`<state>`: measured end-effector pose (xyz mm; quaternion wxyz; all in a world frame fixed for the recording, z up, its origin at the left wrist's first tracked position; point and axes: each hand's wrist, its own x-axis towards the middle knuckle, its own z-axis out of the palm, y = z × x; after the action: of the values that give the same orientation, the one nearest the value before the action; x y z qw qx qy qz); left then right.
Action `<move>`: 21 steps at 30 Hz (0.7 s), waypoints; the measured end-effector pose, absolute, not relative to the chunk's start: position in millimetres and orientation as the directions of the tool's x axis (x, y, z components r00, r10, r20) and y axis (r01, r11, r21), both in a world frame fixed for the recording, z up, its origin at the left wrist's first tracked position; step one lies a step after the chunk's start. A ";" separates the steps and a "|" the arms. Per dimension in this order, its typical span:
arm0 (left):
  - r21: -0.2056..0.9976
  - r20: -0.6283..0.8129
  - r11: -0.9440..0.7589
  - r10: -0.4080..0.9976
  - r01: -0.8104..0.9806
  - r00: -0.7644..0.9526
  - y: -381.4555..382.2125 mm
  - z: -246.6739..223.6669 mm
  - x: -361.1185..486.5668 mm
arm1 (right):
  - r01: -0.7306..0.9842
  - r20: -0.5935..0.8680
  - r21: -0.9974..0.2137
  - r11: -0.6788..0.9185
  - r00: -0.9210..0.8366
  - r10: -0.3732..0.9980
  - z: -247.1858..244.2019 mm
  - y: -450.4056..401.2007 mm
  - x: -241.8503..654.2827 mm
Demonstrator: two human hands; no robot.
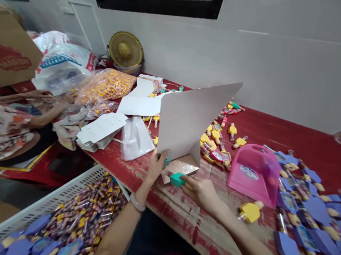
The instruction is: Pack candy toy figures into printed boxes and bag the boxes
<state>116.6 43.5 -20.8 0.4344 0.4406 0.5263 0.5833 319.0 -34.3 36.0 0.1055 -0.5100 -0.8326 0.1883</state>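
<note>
The person's left hand point(156, 166) grips the lower edge of a large folded sheet of card point(194, 117), fingers together on the card's near side and thumb out of sight behind it. A small green bit point(166, 162) sits right beside those fingers. The card stands tilted on the table, its tall grey back rising toward the wall, while a shiny pinkish flap at its foot lies low on the red surface.

The right hand point(201, 193) reaches in from the other side, its fingers close together and pinching a green block point(176, 179) against that flap – the block is partly tucked under the fingertips. A pale band point(137, 202) circles the left wrist.

The worn red table point(181, 232) runs along a grey wall. To the right lie a pink plastic dustpan point(252, 175), yellow shapes with small tubes attached point(249, 212), and a spread of purple card shapes point(307, 209). Beyond the folded card are a stack of white paper point(101, 130), a clear plastic bag point(135, 139) and a fat bag of yellow pieces point(106, 86).

A white crate point(53, 199) full of candy tubes sits below the table edge on the left. Further left, a co-worker's hand point(65, 98) – patterned sleeve beside it – rests near the plastic bags.
</note>
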 end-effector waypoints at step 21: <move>0.996 0.091 -0.084 0.955 0.038 -0.283 41.7 -16.0 115.2 | 0.879 -0.127 -0.200 0.433 -0.462 0.878 31.2 27.9 215.4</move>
<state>115.2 41.7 -16.0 0.3938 0.4510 0.5503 0.5819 215.4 27.9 31.2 -0.0020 -0.5187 -0.8466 0.1195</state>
